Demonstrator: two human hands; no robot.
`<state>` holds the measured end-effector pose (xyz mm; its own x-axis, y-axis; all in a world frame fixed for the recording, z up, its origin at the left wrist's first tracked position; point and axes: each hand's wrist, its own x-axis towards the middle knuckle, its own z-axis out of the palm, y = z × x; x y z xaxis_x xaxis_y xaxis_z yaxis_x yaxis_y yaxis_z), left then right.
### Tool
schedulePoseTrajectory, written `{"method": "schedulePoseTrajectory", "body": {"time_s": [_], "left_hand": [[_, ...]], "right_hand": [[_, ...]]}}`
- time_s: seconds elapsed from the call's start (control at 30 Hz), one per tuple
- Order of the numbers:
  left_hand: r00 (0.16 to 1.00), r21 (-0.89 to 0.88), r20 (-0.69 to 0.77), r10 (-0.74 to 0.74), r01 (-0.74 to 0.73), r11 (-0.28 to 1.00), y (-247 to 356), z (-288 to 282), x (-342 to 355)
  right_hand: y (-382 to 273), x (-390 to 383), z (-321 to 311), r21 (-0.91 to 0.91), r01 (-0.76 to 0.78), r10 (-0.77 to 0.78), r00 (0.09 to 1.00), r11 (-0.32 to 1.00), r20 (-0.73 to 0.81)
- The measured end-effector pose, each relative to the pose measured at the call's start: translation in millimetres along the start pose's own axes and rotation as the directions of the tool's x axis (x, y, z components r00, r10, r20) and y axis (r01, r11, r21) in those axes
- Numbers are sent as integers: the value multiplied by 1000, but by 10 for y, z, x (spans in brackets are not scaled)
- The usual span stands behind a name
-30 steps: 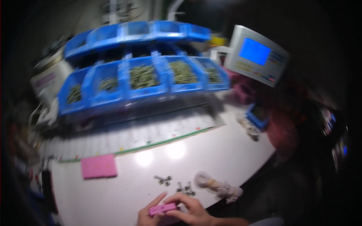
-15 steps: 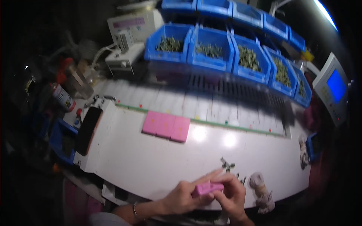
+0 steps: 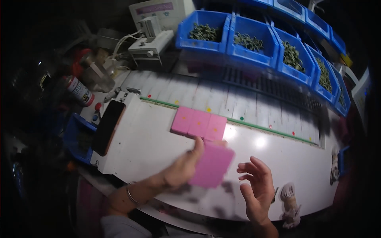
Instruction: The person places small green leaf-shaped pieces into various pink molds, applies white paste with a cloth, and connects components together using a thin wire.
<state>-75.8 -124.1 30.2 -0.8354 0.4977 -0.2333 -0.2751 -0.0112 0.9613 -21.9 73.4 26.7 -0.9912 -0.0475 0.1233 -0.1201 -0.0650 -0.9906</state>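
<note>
Over the white tabletop (image 3: 147, 135), my left hand (image 3: 182, 168) is closed on a flat pink block (image 3: 212, 164), thumb along its upper left edge. The block is slightly blurred, and my left fingers are mostly behind it. My right hand (image 3: 258, 188) hovers to the right of the block, fingers apart and curved, holding nothing. Just beyond the held block lies a row of three similar pink blocks (image 3: 198, 123), side by side, each with a small yellowish mark. Next to my right hand's wrist a bit of a small dark green piece (image 3: 274, 194) shows.
Blue bins (image 3: 251, 45) with small green pieces stand along the back, above a slatted white strip (image 3: 222, 103). On the left are a phone (image 3: 109, 127), a bottle (image 3: 80, 92) and a blue bin (image 3: 79, 139). A rolled white cloth bundle (image 3: 290, 204) lies at right.
My left hand has swung the pink block forward, showing its broad face. My right hand has let go of it and opened. The view has shifted, so the bench appears further right.
</note>
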Motion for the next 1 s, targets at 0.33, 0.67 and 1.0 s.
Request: {"method": "schedulePoseTrajectory", "body": {"time_s": [0.33,0.67,1.0], "left_hand": [[669,517,-704,239,251,818,609,-2175,582],[688,716,-535,491,677,-168,264,-2826,867],[912,943,-38,409,-103,317,115,144,187]], "right_hand": [[-57,-298,-203,-243,-47,83,987,969,137],[2,-311,-532,-393,7,-7,1000,919,3],[12,-498,-839,-836,-10,-199,970,549,-142]]}}
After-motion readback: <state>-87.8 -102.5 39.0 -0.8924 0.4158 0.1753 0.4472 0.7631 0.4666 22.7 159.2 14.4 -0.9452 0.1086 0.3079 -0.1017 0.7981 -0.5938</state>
